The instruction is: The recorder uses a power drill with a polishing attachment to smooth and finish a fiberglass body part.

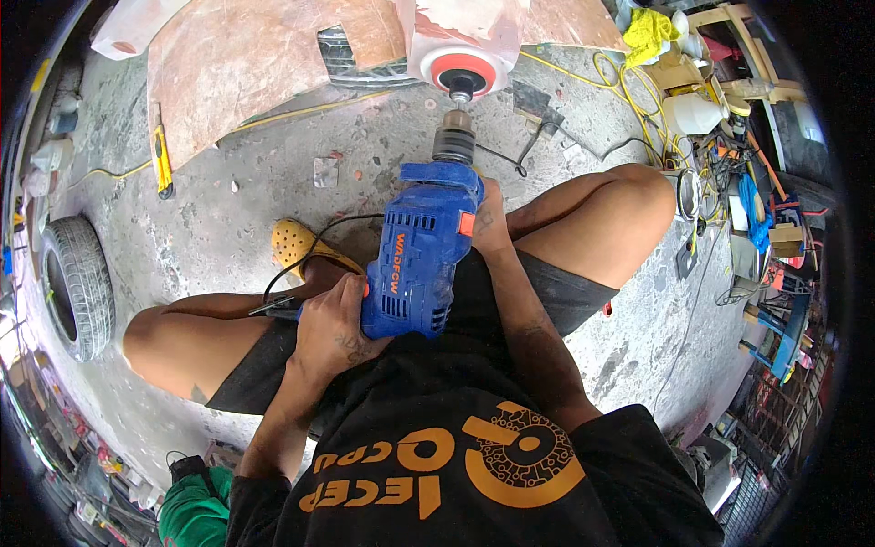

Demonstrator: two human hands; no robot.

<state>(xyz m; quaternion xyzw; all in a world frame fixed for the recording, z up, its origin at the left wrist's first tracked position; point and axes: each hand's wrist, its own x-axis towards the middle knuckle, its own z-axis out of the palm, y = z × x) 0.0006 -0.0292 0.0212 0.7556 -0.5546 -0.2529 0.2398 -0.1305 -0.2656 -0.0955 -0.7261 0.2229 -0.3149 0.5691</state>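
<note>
A blue corded power drill (415,255) points away from me above my lap. My left hand (335,324) is closed round its rear handle, next to a red button. At the front right side, my right hand (490,219) grips the drill behind the chuck (454,137); most of its fingers are hidden by the body. A round backing pad with a red and white disc (447,67) is fitted in the chuck. The disc's face meets, or lies very near, a pale pinkish, patchy panel (465,23); the exact contact is hidden.
Large worn sheets (246,73) lie ahead, with a yellow utility knife (162,164) beside them. A tire (77,287) is at the left. Yellow hose (629,77), cables and piled tools crowd the right. My crossed legs and a yellow clog (296,246) flank the drill.
</note>
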